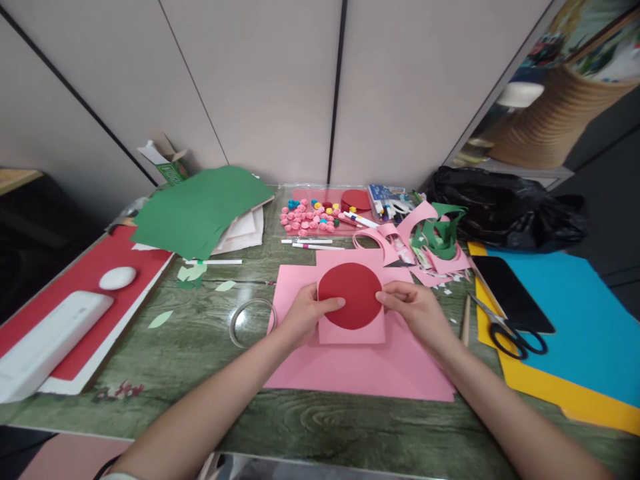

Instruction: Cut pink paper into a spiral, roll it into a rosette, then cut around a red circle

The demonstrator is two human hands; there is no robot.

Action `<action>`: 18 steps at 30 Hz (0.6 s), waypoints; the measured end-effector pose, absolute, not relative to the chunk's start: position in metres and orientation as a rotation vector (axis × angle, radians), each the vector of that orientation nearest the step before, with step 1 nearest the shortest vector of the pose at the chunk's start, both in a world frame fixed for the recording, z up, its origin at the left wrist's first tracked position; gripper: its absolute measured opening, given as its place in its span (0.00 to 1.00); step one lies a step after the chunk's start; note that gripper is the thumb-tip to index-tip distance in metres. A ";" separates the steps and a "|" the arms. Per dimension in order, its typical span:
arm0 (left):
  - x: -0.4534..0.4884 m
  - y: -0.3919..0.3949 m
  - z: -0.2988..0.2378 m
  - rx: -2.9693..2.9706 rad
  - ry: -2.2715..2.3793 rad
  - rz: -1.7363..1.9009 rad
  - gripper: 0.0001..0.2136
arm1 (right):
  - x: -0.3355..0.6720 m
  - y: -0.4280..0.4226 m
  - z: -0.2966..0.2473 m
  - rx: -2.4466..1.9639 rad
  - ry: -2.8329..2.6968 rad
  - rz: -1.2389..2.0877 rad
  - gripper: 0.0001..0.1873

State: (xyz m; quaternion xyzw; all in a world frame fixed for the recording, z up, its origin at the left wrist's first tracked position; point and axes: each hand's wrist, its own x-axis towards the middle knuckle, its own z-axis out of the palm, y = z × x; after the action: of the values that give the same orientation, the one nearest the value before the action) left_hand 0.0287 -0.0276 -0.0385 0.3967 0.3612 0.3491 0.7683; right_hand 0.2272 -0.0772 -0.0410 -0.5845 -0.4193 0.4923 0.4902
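A red paper circle (350, 293) lies against a smaller pink paper piece (351, 333), held above a large pink sheet (360, 373). My left hand (306, 313) is closed on the left side, its thumb pressing on the circle's face and its other fingers partly hidden behind the pink piece. At the right edge, my right hand (413, 307) pinches the circle between thumb and fingertips. Whether the circle is stuck to the pink piece I cannot tell. A roll of tape (234, 327) lies left of the large pink sheet.
Scissors (515, 339) and a black phone (515, 293) lie on blue paper (595, 320) at the right. Behind are pink and green scraps (435, 233), a clear tray (287, 193) of small coloured pieces, and white pens (317, 247). Green sheets (200, 207) lie back left.
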 end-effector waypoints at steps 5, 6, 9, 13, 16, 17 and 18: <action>0.031 -0.031 -0.040 0.862 0.820 0.757 0.14 | 0.224 -0.077 -0.039 -1.438 -1.054 1.161 0.11; 0.032 -0.032 -0.041 0.857 0.830 0.763 0.14 | 0.223 -0.077 -0.040 -1.440 -1.055 1.159 0.12; 0.033 -0.032 -0.043 0.817 0.857 0.778 0.14 | 0.220 -0.077 -0.043 -1.434 -1.044 1.192 0.14; 0.033 -0.030 -0.045 0.764 0.870 0.785 0.15 | 0.228 -0.072 -0.031 -1.462 -1.113 1.309 0.17; 0.032 -0.028 -0.045 0.734 0.881 0.793 0.15 | 0.266 -0.072 -0.014 -1.694 -1.369 1.022 0.17; 0.032 -0.027 -0.045 0.726 0.882 0.799 0.15 | 0.286 -0.074 -0.010 -1.859 -1.510 0.808 0.15; 0.031 -0.027 -0.044 0.719 0.881 0.803 0.15 | 0.308 -0.077 -0.008 -2.008 -1.578 0.563 0.12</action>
State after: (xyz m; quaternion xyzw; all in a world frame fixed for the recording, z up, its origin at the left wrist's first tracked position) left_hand 0.0313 -0.0271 -0.0443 0.3314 0.4056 0.3699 0.7674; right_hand 0.3081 -0.0774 -0.0077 -0.7413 -0.5828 0.2080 0.2601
